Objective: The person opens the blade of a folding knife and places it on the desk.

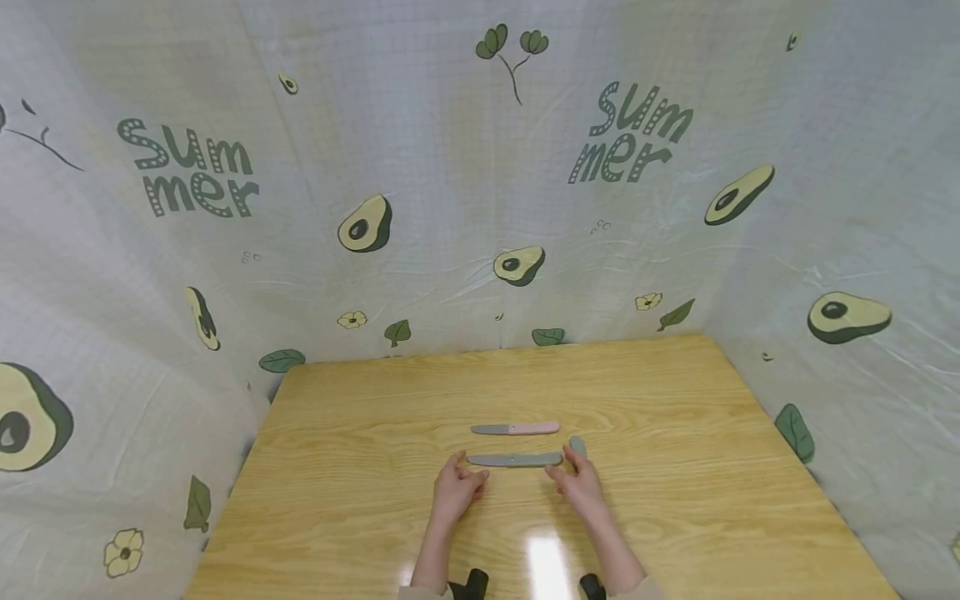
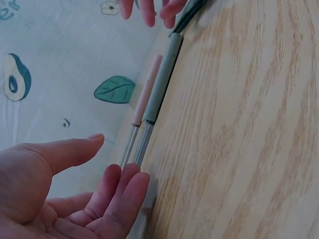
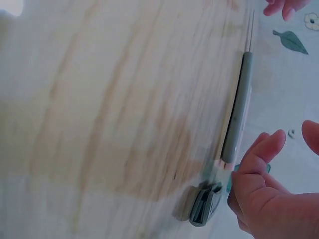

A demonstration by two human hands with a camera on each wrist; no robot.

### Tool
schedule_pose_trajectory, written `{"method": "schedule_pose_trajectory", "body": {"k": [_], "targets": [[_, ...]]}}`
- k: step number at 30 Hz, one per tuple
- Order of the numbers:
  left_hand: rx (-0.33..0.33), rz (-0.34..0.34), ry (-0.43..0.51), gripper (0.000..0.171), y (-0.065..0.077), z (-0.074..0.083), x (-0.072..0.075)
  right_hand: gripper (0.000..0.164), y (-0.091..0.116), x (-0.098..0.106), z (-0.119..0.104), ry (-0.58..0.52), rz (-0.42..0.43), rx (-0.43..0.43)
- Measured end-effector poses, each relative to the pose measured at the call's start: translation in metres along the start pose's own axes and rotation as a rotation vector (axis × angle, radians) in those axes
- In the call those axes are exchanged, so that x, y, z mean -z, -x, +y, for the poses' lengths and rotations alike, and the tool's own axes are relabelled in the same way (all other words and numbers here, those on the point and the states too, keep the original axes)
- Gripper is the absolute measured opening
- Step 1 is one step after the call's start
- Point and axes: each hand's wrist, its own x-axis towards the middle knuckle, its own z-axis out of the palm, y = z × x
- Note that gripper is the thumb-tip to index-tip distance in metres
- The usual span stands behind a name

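Observation:
A knife with a grey-green handle (image 1: 536,460) lies crosswise on the table, blade toward the left. My left hand (image 1: 456,490) is at its blade end, thumb and fingers apart; in the left wrist view the fingertips overlap the blade (image 2: 144,144). My right hand (image 1: 581,483) is by the handle's end, its fingers loosely bent with nothing between them and the thumb. Just behind the right hand lies a rounded grey-green piece (image 1: 577,445), partly hidden by the fingers; the right wrist view shows a dark slot in this piece (image 3: 203,206).
Behind the grey-green knife, a smaller knife with a pink handle (image 1: 534,427) lies parallel to it, blade also leftward. The wooden table (image 1: 360,408) meets a printed cloth (image 1: 450,150) at the back and both sides.

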Motion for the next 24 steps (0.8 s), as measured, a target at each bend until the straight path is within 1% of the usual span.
{"method": "schedule_pose_trajectory", "body": {"k": [3,5,8,12,16,19,24], "targets": [[-0.016,0.031,-0.041,0.072,0.001,0.002,-0.003,0.063,0.001,0.002,-0.001,0.000,0.004,-0.001],[-0.031,0.049,-0.047,0.070,0.001,0.004,-0.005,0.062,0.001,0.003,-0.001,-0.004,0.013,0.001],[-0.052,0.061,-0.021,0.065,0.003,0.005,-0.009,0.057,0.001,0.004,-0.002,-0.029,0.039,0.005],[-0.108,0.080,0.020,0.055,0.006,0.008,-0.016,0.050,0.002,0.006,-0.004,-0.060,0.099,0.008],[-0.142,0.105,0.021,0.044,0.008,0.012,-0.027,0.045,0.001,0.010,-0.006,-0.077,0.153,0.016],[-0.141,0.099,0.028,0.040,0.009,0.016,-0.036,0.044,0.002,0.014,-0.007,-0.083,0.178,0.020],[-0.136,0.050,0.061,0.036,0.012,0.020,-0.048,0.043,0.002,0.021,-0.005,-0.066,0.218,0.027]]}}
